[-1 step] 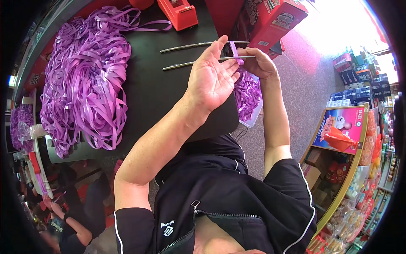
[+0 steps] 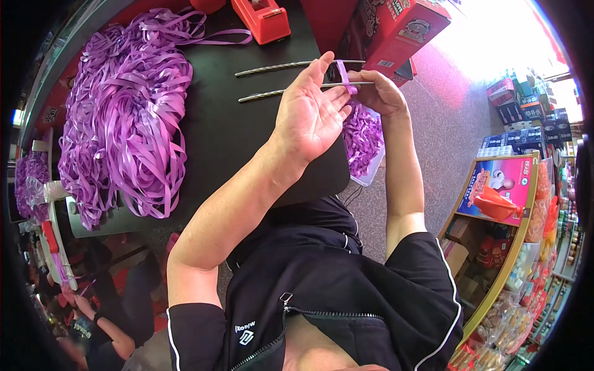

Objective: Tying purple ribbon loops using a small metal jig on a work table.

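Two thin metal rods with twisted shafts, a far one [image 2: 272,67] and a near one [image 2: 263,96], stick out over the black table. A strip of purple ribbon [image 2: 343,73] is looped across both rods near their right ends. My left hand [image 2: 309,117] is open, palm up, its fingers stretched out beside the ribbon and the near rod. Curled in at the ribbon's right side, my right hand [image 2: 385,96] is closed on the purple ribbon; its fingertips are partly hidden. Below the hands, a pale plastic tray [image 2: 374,162] holds a heap of purple ribbon pieces [image 2: 362,137].
A large tangle of purple ribbon [image 2: 127,117] covers the left of the black table [image 2: 223,136]. At the far edge stand a red tape dispenser [image 2: 263,21] and a red box [image 2: 405,31]. Goods shelves [image 2: 526,247] line the right. Another person's hand [image 2: 83,304] shows at lower left.
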The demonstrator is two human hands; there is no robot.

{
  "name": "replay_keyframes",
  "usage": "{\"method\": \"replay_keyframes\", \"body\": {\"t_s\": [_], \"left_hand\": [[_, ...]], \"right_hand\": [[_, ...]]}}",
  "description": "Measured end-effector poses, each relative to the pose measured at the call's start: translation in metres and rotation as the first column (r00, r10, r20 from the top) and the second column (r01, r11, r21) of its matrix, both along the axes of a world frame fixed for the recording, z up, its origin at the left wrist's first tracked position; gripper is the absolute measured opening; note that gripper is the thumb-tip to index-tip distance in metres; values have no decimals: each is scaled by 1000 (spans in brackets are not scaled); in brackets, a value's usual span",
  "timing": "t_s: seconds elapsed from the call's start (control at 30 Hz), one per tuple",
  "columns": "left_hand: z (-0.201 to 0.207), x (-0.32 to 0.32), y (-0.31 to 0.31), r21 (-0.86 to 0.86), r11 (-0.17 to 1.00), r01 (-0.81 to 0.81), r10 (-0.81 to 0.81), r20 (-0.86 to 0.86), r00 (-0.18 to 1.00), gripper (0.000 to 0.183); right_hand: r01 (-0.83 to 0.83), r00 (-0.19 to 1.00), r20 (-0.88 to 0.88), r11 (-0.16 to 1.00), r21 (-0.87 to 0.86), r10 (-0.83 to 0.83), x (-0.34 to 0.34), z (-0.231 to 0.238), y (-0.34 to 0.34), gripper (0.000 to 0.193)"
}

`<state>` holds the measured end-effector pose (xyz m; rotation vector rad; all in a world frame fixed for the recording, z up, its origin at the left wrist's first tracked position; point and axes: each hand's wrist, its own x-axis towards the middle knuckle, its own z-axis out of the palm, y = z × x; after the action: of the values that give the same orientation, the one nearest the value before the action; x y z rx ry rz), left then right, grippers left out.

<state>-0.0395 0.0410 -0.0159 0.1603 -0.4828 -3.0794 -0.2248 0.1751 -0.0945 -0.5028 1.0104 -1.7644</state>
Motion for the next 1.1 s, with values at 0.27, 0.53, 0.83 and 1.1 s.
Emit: {"method": "replay_keyframes", "body": {"t_s": [0.27,0.53,0.83,1.1], "left_hand": [[3,-1,1,8,1000,-8,8,37,999,58],[6,1,-1,49,999,4,-4,12,1000,59],[3,0,0,18,1000,10,-10,12,1000,65],[5,2,0,27,1000,5,-5,6,1000,69]], "right_hand": [[140,990,-57,964,224,-130,0,12,17,31],[270,942,-280,916,298,-186,11,38,10,23],[20,999,38,972,236,-30,5,3,-3,12],[-27,972,234,998,-50,38,16,-18,-29,16]]}}
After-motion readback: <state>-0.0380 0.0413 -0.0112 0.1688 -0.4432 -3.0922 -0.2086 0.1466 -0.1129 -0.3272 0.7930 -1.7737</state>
